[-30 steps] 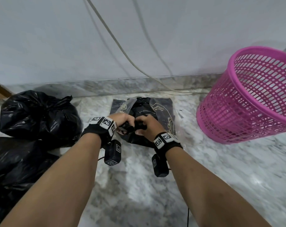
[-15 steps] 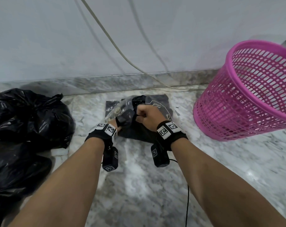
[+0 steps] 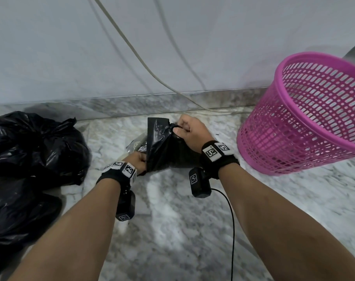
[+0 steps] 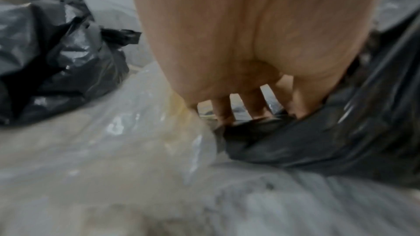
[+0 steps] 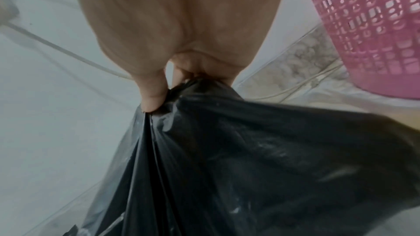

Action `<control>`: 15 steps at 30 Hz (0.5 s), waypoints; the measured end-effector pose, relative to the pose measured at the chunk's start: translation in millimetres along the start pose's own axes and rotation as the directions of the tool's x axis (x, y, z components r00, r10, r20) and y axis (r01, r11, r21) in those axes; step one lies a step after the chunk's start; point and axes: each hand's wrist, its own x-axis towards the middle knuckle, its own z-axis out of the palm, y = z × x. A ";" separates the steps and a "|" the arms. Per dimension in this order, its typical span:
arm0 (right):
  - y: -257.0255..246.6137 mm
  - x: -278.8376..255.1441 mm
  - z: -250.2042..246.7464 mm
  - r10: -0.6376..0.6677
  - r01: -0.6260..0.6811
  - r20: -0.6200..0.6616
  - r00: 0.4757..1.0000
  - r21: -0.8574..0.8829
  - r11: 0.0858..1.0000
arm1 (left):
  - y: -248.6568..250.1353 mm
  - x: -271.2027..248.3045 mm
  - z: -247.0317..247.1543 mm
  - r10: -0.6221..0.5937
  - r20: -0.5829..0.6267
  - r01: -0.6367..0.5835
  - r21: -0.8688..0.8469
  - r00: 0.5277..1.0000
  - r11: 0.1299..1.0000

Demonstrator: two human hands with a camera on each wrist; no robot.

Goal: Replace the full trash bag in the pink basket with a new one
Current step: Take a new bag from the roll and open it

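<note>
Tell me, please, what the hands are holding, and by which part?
Both hold the new black trash bag: right hand grips its bunched top, left hand its lower edge.

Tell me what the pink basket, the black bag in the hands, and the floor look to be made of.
Pink basket: moulded plastic, slightly glossy, judging by its perforated lattice wall. Black bag: thin plastic film, shiny; it creases and bunches where gripped. Floor: polished grey-veined stone, probably marble, though it could be tile.

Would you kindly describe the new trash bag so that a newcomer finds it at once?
Start at the pink plastic basket on the marble floor. Left of it, the right hand and left hand hold a thin black bag. Unlike the bulging black bags far left, it hangs flat.
</note>
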 end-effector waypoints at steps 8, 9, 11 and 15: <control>-24.8 5.4 -9.0 -0.056 0.059 -0.048 0.997 0.074 0.995 | 1.3 -6.1 10.0 0.012 -0.137 0.020 0.229 0.990 0.973; -30.7 6.5 -14.2 -0.068 0.077 -0.084 0.994 0.113 0.991 | -1.8 -4.6 10.2 0.004 -0.140 0.033 0.259 0.990 0.965; -44.3 9.7 -28.4 -0.086 0.122 -0.175 0.981 0.204 0.971 | -9.5 -2.7 10.7 -0.012 -0.131 0.053 0.313 0.991 0.948; -83.9 17.3 -74.9 -0.092 0.246 -0.370 0.924 0.392 0.886 | -23.3 -4.1 13.2 -0.065 -0.135 0.116 0.418 0.989 0.901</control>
